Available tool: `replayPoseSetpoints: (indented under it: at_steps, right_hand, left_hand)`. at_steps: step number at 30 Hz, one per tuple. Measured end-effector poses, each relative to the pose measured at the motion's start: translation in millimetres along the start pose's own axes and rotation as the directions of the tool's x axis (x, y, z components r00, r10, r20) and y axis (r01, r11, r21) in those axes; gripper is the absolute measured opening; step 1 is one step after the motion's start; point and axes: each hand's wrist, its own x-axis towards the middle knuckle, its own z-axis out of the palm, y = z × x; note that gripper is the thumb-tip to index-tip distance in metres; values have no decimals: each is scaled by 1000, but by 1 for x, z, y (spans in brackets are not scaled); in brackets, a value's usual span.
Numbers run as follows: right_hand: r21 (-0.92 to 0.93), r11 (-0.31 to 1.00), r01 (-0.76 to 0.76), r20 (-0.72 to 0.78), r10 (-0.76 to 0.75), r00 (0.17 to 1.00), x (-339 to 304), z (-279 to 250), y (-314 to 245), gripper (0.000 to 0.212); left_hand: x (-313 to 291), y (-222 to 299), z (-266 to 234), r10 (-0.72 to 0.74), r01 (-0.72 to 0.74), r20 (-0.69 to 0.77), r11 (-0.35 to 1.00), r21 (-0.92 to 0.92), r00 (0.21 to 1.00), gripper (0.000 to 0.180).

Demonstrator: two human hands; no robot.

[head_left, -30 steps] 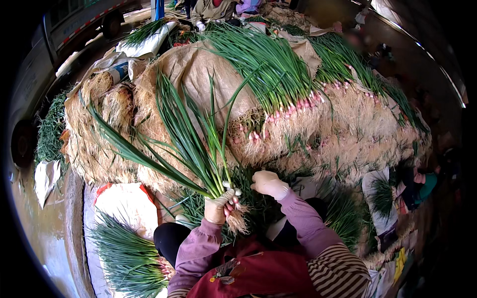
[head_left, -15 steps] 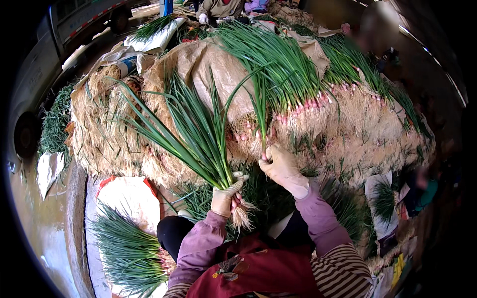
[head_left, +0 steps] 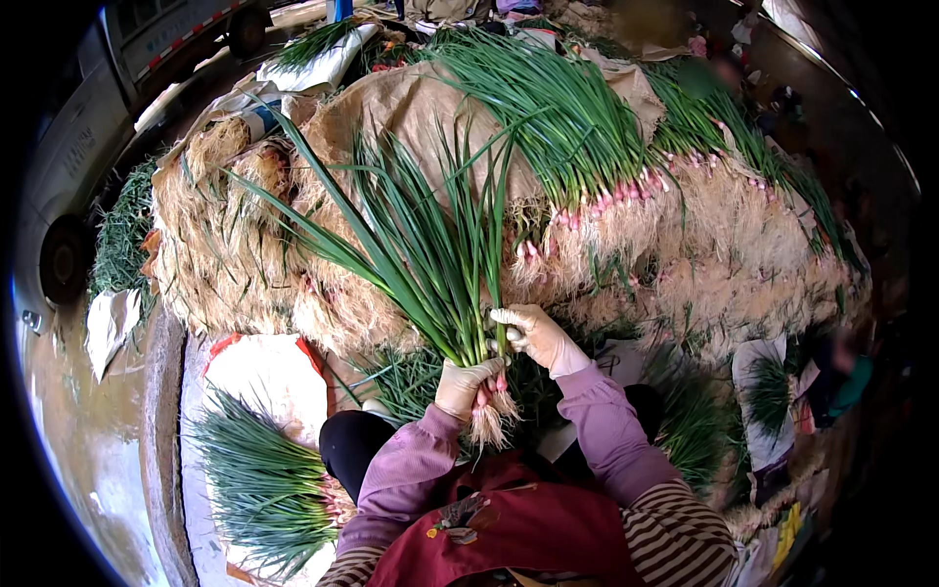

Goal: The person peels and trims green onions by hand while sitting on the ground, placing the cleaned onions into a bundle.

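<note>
My left hand, in a pale glove, is closed round a bunch of spring onions just above the bulbs. The long green leaves fan up and away, and the pink bulbs with pale stringy roots hang below the fist. My right hand, gloved too, touches the right side of the bunch. Its thumb and fingers pinch a spring onion stalk that stands alongside the others, its lower end by my left hand.
Beyond my hands rises a heap of root-matted onions, partly covered by tan sacking, with a row of spring onions on top. More onions lie on a white sack at left. A vehicle stands far left.
My right hand has moved left and slightly down, bringing its spring onion from the heap's edge against the bunch. My left hand still grips the bunch, which leans more upright.
</note>
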Motion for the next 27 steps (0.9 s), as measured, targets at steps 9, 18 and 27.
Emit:
replayPoseSetpoints:
  at_steps: [9, 18, 27]
  right_hand:
    - [-371, 918, 142, -159, -213, 964, -25, 25, -2, 19]
    - [-267, 930, 253, -267, -324, 908, -26, 27, 15, 13]
    - [-988, 108, -106, -103, 29, 994, -31, -43, -30, 24]
  left_hand:
    - [1, -6, 1, -6, 5, -51, 1000, -16, 999, 15]
    - [-2, -12, 2, 99, -106, -116, 992, -62, 988, 18]
    - [-8, -7, -10, 124, -136, -160, 988, -68, 979, 13]
